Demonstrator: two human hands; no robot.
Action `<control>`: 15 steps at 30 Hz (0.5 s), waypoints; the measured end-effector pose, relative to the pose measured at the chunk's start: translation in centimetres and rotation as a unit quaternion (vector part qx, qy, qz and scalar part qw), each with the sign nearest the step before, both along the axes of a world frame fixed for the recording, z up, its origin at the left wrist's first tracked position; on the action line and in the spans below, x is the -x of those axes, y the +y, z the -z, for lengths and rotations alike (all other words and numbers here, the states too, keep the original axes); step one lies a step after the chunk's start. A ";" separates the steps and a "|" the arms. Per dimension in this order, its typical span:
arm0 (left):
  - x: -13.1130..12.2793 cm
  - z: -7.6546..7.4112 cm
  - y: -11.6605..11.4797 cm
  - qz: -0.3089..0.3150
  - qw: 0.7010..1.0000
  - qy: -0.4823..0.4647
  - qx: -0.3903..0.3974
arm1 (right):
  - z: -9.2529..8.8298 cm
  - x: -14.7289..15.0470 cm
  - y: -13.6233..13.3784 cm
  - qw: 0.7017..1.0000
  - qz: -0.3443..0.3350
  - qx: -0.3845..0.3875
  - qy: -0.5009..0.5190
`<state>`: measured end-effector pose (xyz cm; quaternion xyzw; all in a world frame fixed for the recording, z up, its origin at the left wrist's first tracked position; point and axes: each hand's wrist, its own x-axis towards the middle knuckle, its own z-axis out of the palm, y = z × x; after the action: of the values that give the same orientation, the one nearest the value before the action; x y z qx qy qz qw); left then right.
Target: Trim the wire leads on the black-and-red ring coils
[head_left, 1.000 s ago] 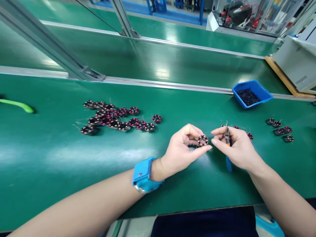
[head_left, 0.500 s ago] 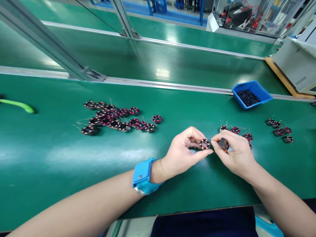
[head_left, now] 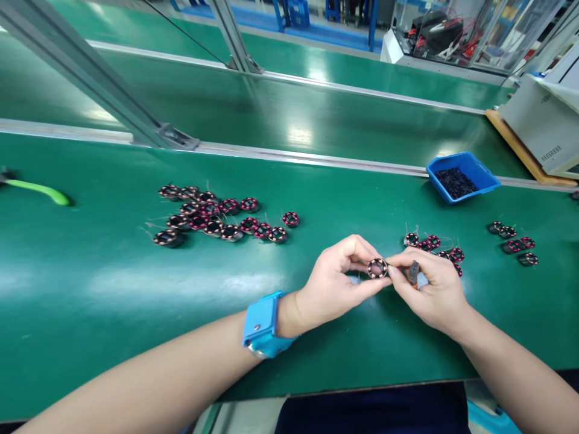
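My left hand [head_left: 337, 274], closed, pinches a small wound motor stator [head_left: 377, 269] between thumb and fingers. The stator's round face, ringed with copper coils, is turned up towards me. Pressed together at the stator's right side are the thumb and forefinger of my right hand [head_left: 434, 286]. A small tool with a dark metal head [head_left: 414, 272] and a bit of orange below it is tucked in that same hand; its handle is mostly hidden. Whether the right fingertips also pinch a wire or thin part, I cannot make out. Both hands are just above the green table [head_left: 181, 337].
Several stators [head_left: 212, 217] lie grouped at the left, more [head_left: 433, 242] just behind my right hand, and a few [head_left: 513, 244] farther right. A blue bin [head_left: 486, 178] holds small black pieces. A metal rail [head_left: 307, 160] borders the table's back; a green-handled item [head_left: 43, 191] lies far left.
My right fingertips have come in from slightly apart to touch the stator's right side. The tool's head has turned in the right hand. The whole view has shifted slightly.
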<state>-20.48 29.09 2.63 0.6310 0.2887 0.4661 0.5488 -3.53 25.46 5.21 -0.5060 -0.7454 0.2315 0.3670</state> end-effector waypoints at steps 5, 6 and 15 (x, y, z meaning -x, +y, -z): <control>0.2 0.5 -0.1 0.001 0.999 0.026 -0.045 | 0.2 -0.4 -0.3 0.999 -0.031 0.004 -0.025; 0.2 0.6 -0.2 0.002 0.998 0.032 -0.056 | 0.1 -0.5 -0.3 0.999 -0.043 0.012 -0.030; 0.5 -0.1 0.5 -0.020 0.982 0.081 -0.171 | -0.4 -2.5 1.5 0.895 -0.037 0.358 0.265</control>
<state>-20.96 29.56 2.70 0.7449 0.2610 0.4672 0.3985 -1.03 26.91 5.61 -0.4953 -0.5055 0.6216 0.3358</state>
